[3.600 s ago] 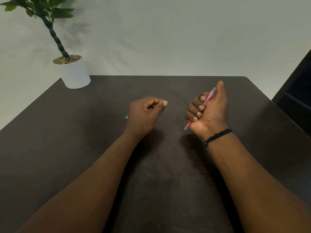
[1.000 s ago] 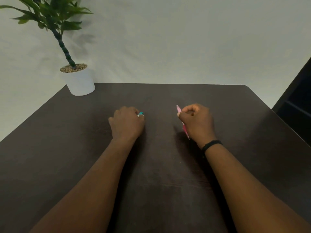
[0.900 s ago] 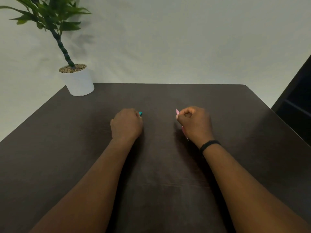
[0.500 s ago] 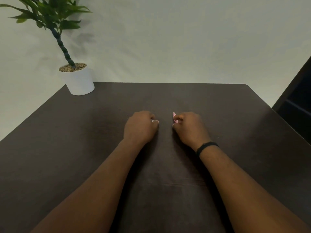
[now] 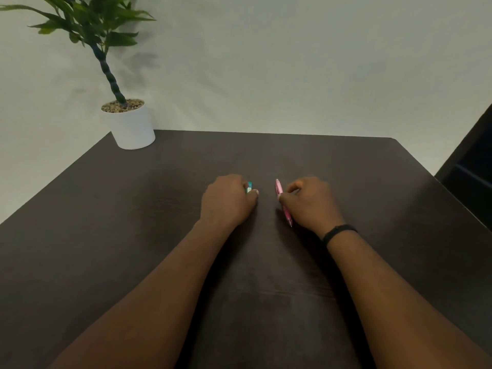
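Two fists on the dark wooden desk [image 5: 159, 235], pen and teal bit about to meet.
L hand [image 5: 227, 202]: fingers [image 5: 255, 193] curled tight round a small teal plastic piece [image 5: 249, 187], only its end poking out btw thumb & forefinger. R hand [image 5: 310, 202]: fingers hold a slim pink plastic pen [image 5: 279, 189], upper end just past the thumb, narrow end trailing under the palm. The two are near, not touching, w/ bare desk btw the thumbs. To join them well, imo: roll the R wrist so the pen end faces the teal piece, keep both hands planted, close slowly, axes in line.
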